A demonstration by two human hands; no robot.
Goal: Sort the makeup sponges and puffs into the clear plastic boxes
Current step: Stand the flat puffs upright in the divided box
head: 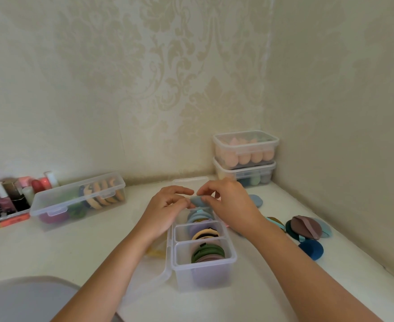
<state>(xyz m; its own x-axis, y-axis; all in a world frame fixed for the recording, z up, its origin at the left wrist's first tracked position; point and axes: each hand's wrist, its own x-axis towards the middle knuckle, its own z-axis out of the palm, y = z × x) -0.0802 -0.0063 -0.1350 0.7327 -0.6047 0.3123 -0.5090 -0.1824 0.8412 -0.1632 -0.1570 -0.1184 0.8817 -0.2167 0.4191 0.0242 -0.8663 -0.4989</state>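
two bare forearms point(112, 270) reach in from the desk's point(52, 252) near edge. the left hand point(168, 205) and right hand point(228, 201) both pinch one blue-grey puff point(196, 201), its ends between their curled fingers point(205, 199), just above the far compartment of the divided clear box point(214, 277) at the desk's middle. loose puffs point(307, 228) lie near the right edge.

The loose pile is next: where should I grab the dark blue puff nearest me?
Pinch the dark blue puff by its near rim, coming from above and the front. It lies flat on the table, that rim free, while its far edge seems to meet the pile.
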